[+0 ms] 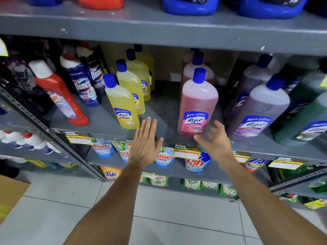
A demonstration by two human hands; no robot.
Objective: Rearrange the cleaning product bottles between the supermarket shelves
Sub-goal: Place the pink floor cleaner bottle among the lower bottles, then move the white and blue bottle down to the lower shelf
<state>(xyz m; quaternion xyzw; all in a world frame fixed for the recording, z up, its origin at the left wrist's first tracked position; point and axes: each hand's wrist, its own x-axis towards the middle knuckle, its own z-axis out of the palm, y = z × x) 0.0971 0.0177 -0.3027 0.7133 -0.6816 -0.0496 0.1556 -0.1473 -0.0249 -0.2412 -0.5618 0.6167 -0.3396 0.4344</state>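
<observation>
While our left hand point(144, 144) is held flat, its fingers point(147, 126) straight, close together and holding nothing, our right hand point(215, 140) is spread wide with its fingers point(218, 126) curled loosely, and it too grips nothing. The right hand is blurred, so we cannot tell whether its fingertips touch the pink bottle point(198, 103) just beyond them. The left fingertips point at a bare stretch of the grey shelf point(159, 110), between the pink bottle and the yellow bottle point(121, 103).

The pink bottle stands upright at the shelf's front edge, blue cap on, with two more like it in a row behind. The yellow bottle heads a row of four running back. Left of these stand two dark blue Domex bottles point(83, 85) and a red bottle point(60, 96) with a white cap. Right of the pink one are purple bottles point(260, 110) and a green bottle point(304, 119). Price tags point(186, 152) hang along the shelf edge, and detergent pouches point(163, 157) sit on the shelf below.
</observation>
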